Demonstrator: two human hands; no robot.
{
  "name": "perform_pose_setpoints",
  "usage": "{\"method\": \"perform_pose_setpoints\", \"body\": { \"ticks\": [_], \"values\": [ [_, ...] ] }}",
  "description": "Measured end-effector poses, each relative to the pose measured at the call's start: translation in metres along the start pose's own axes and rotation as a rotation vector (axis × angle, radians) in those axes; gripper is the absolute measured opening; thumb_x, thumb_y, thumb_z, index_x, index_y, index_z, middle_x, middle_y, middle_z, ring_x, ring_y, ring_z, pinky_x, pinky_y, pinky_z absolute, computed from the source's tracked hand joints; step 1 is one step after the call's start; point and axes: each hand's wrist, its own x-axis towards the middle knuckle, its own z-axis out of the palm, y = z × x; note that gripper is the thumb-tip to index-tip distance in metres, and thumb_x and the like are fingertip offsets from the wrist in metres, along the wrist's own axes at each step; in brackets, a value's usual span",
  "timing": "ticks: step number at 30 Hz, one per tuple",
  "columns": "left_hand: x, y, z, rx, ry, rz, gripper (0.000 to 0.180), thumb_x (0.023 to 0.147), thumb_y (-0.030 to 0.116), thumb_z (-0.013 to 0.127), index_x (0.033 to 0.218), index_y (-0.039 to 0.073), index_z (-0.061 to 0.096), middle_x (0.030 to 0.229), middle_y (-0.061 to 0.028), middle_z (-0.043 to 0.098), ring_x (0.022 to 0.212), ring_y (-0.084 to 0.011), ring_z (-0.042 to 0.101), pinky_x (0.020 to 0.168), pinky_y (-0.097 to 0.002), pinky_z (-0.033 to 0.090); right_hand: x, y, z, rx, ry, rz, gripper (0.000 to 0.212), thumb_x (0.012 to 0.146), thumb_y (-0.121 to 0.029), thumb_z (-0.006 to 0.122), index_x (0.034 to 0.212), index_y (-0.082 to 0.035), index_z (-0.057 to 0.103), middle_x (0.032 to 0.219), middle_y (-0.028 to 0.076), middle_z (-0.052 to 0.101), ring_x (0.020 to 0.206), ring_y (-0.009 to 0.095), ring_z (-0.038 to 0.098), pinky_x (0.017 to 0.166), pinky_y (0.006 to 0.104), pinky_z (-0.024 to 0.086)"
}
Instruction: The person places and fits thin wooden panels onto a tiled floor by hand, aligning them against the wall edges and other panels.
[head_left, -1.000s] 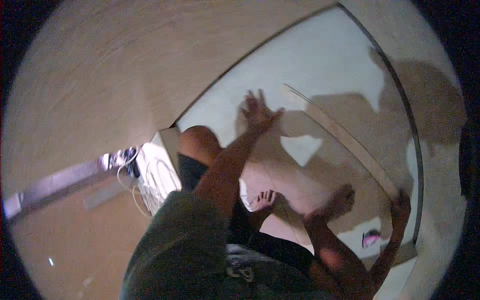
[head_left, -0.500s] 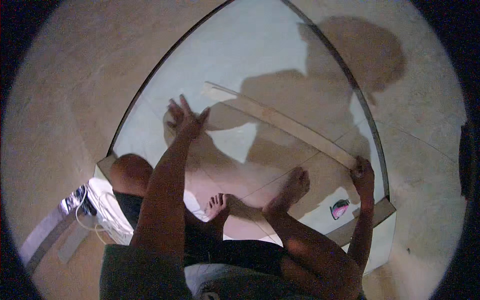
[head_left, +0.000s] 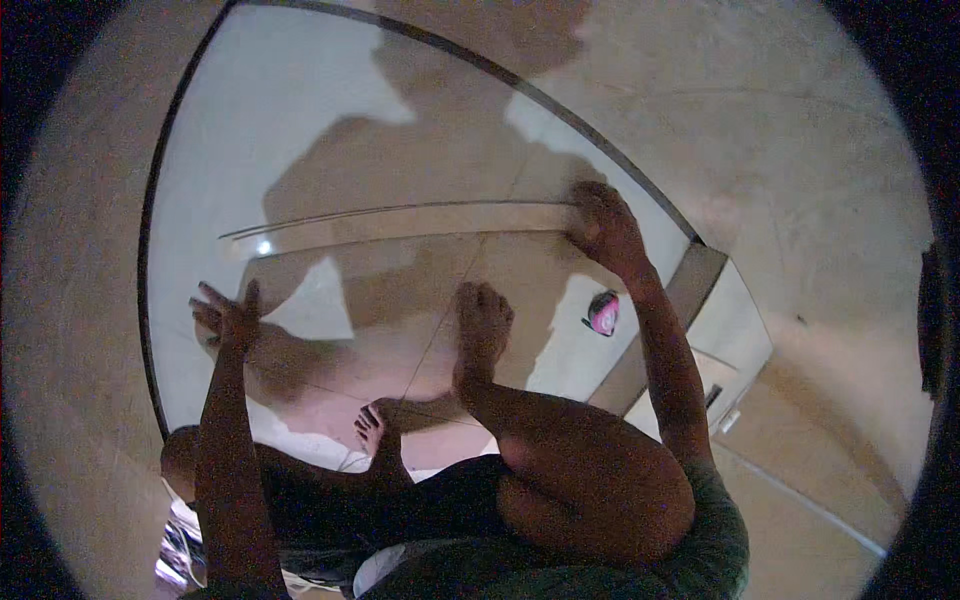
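A long, flat, pale strip (head_left: 400, 227) lies across the large white panel (head_left: 250, 90) with the dark edge. My right hand (head_left: 603, 228) is closed around the strip's right end, its fingers partly in shadow. My left hand (head_left: 228, 318) rests with fingers spread on the panel, below the strip's left end and apart from it. Below my right wrist lies a small pink and black tool (head_left: 603, 313), probably a tape measure. A bright glint shows near the strip's left end.
My bare feet and bent legs are on the panel between my hands. A brown border and white side face (head_left: 725, 315) bound the panel at the right. White cables (head_left: 300, 580) lie at the lower left. My shadow covers much of the panel.
The view has turned and shifted. The strip, slanted before, now runs almost level across the view. My right hand still grips its end; my left hand stays spread, now below the strip's other end.
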Motion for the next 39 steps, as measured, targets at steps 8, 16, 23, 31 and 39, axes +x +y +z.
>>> {"method": "perform_pose_setpoints", "body": {
  "ticks": [8, 16, 23, 31, 39],
  "values": [
    [0.024, -0.028, 0.043, 0.68, 0.687, 0.667, 0.115, 0.079, 0.078, 0.056, 0.156, 0.023, -0.009, 0.158, -0.0299, -0.012, 0.143, -0.0548, -0.008, 0.102, -0.0789, 0.015, -0.015, -0.012, 0.026, -0.152, 0.075, -0.1, 0.044, 0.081, -0.024, 0.07, 0.119, -0.004, 0.059, 0.124, 0.02, 0.058, 0.12, 0.04, 0.051, 0.105, 0.0512, 0.038],
    [0.012, -0.013, 0.04, 0.098, 0.194, 0.196, 0.118, 0.077, 0.08, 0.054, 0.156, 0.013, -0.002, 0.155, -0.0372, -0.002, 0.142, -0.0572, 0.005, 0.112, -0.0667, 0.016, -0.085, -0.033, 0.067, 0.217, 0.152, -0.075, 0.059, 0.077, -0.021, 0.077, 0.128, -0.001, 0.054, 0.13, 0.02, 0.053, 0.123, 0.041, 0.047, 0.108, 0.0512, 0.035],
    [-0.012, 0.024, -0.015, 0.173, -0.08, 0.044, 0.145, 0.06, 0.082, 0.071, 0.155, 0.007, -0.008, 0.153, -0.041, -0.006, 0.143, -0.0564, 0.003, 0.114, -0.0653, 0.009, -0.085, -0.034, 0.06, 0.412, 0.055, 0.058, 0.056, 0.079, -0.017, 0.074, 0.13, -0.006, 0.053, 0.135, 0.019, 0.049, 0.127, 0.041, 0.044, 0.112, 0.0497, 0.031],
    [-0.019, 0.04, -0.03, 0.086, -0.2, 0.019, 0.161, 0.048, 0.082, 0.078, 0.15, 0.013, -0.026, 0.153, -0.0332, -0.024, 0.142, -0.0527, -0.019, 0.104, -0.0785, 0.008, -0.07, -0.035, 0.053, 0.226, -0.02, -0.079, 0.053, 0.081, -0.012, 0.074, 0.128, -0.004, 0.052, 0.133, 0.021, 0.047, 0.123, 0.042, 0.045, 0.108, 0.0487, 0.034],
    [-0.025, 0.038, -0.045, -0.005, -0.264, 0.039, 0.162, 0.048, 0.077, 0.081, 0.149, 0.014, -0.029, 0.152, -0.0328, -0.028, 0.141, -0.0516, -0.023, 0.102, -0.0809, 0.007, -0.047, -0.044, 0.035, 0.135, 0.015, -0.162, 0.048, 0.077, -0.025, 0.073, 0.12, -0.009, 0.059, 0.123, 0.015, 0.058, 0.117, 0.039, 0.05, 0.104, 0.0523, 0.035]
  ]
}}
